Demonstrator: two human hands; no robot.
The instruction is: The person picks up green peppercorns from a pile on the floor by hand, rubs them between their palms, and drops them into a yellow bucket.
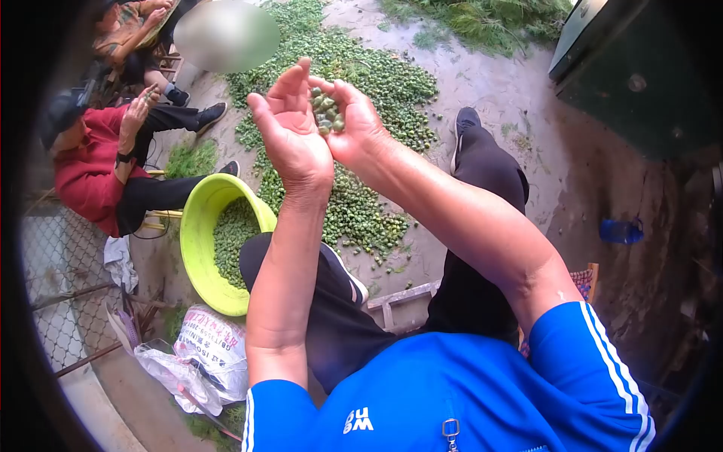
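Note:
Both my hands are raised side by side above a wide spread of small green fruits [361,83] on the ground. In the cupped palm of my right hand [355,120] lie several green fruits [325,113]. My left hand [288,128] is palm up beside it, fingers stretched out, its inner edge touching my right hand; no fruit shows on its palm. A yellow-green bucket [197,248], partly filled with the same fruits [235,233], stands beside my left forearm.
A person in a red top [86,162] sits at the left, another person [124,34] behind. White sacks [211,346] lie at the lower left. Green branches [489,22] lie at the top, a dark green box [640,75] and a blue container [621,231] at the right.

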